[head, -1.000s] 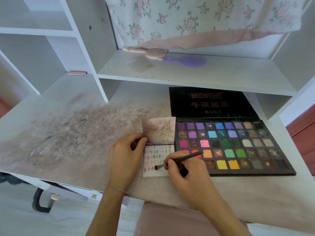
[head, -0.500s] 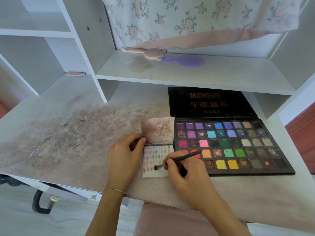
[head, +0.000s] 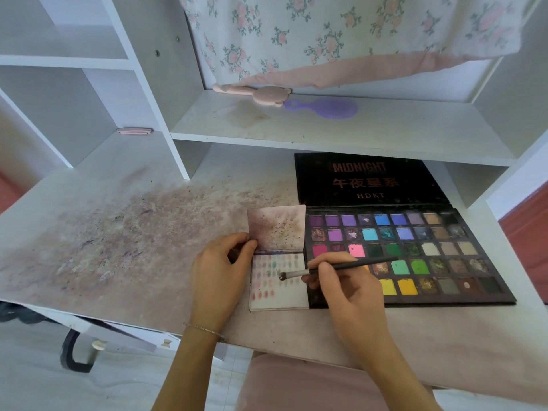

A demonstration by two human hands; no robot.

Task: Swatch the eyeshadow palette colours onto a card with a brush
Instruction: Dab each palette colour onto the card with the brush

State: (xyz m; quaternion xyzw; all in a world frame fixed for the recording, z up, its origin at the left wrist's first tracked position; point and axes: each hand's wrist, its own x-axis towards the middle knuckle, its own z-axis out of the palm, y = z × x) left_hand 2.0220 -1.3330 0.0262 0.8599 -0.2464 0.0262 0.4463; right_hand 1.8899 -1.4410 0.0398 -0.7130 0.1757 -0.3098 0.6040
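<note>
Left hand [head: 219, 280]: palm down, fingers curled, thumb and forefinger pinching at the fingertips; thin bracelet at the wrist. Right hand [head: 347, 292]: fingers curled in a pen-style grip, forefinger arched on top. Both bare forearms enter from the lower edge, converging.

Person seen from the head camera: two bare forearms without sleeves, entering from the lower edge. Left hand [head: 218, 280] and right hand [head: 350, 295] carry no rings or gloves. A thin chain bracelet [head: 204, 330] encircles the left wrist. Below the bracelet, towards the lower right, pale pink fabric [head: 311, 384] covers the lap.
</note>
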